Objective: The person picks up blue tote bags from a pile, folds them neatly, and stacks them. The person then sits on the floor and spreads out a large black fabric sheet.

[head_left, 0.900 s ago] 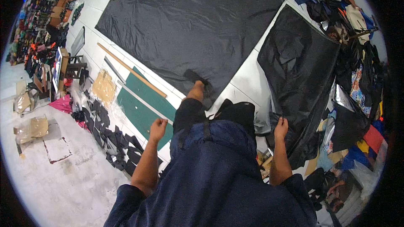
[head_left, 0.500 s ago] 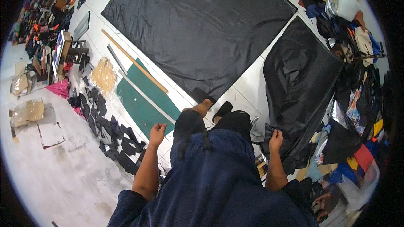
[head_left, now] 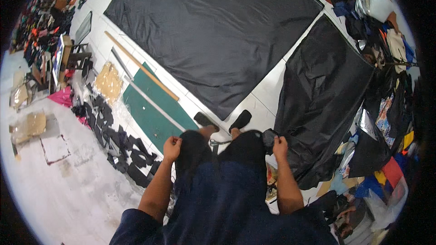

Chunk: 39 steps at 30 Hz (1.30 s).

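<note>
My right hand [head_left: 280, 148] is closed on black fabric, with a bunched dark grey-black part [head_left: 269, 140] at its fingertips beside my right knee. Next to it a long piece of black fabric [head_left: 320, 90] lies loosely rumpled on the floor. My left hand [head_left: 172, 148] is by my left thigh with its fingers curled together; whatever is in them, if anything, is hidden. What looks like a pair of scissors [head_left: 218, 143] shows between my legs. Ahead of my feet a large black sheet [head_left: 213, 36] is spread out on white tiles.
To the left lie a green cutting mat [head_left: 156, 106], a grey metal ruler [head_left: 156, 104] and a wooden stick [head_left: 143, 66]. Black scraps [head_left: 120, 143] and a plastic-wrapped tan bundle [head_left: 108, 81] lie beyond. Heaped fabrics [head_left: 386, 127] line the right side; a stool [head_left: 81, 56] stands left.
My right hand has moved left toward my knee with the black fabric's bunched part. My feet have shifted and now stand side by side, and the scissors have come into sight between my legs.
</note>
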### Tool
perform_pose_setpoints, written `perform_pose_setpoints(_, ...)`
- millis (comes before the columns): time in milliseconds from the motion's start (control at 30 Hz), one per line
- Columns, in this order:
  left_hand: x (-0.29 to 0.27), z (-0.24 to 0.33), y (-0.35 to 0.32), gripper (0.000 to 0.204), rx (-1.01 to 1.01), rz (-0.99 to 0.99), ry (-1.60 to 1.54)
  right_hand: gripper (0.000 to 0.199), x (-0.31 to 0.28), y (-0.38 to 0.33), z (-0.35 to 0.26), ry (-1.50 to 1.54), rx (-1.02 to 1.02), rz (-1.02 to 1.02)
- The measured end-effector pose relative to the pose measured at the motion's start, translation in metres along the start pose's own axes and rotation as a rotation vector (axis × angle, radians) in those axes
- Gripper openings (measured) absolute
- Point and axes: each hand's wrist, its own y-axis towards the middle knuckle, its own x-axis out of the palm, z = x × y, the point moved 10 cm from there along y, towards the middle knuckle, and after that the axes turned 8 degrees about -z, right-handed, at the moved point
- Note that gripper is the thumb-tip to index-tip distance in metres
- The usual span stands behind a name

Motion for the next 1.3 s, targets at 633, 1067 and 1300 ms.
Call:
perform_pose_setpoints(633,0.362,-0.069,0.464,0.076,0.339,0.020,0.463,0.028,0.257,0.069,0.046,0.327,0.154,0.206)
perform_pose_setpoints(1067,0.439,-0.134,0.342,0.064,0.271,-0.339,0.650,0.023,0.288,0.079,0.038,0.589,0.296,0.114)
perform_pose_setpoints(1300,0.447,-0.103,0.286,0.052,0.152,-0.652,0.400,0.022,0.268,0.089,0.029,0.523,0.301,0.169)
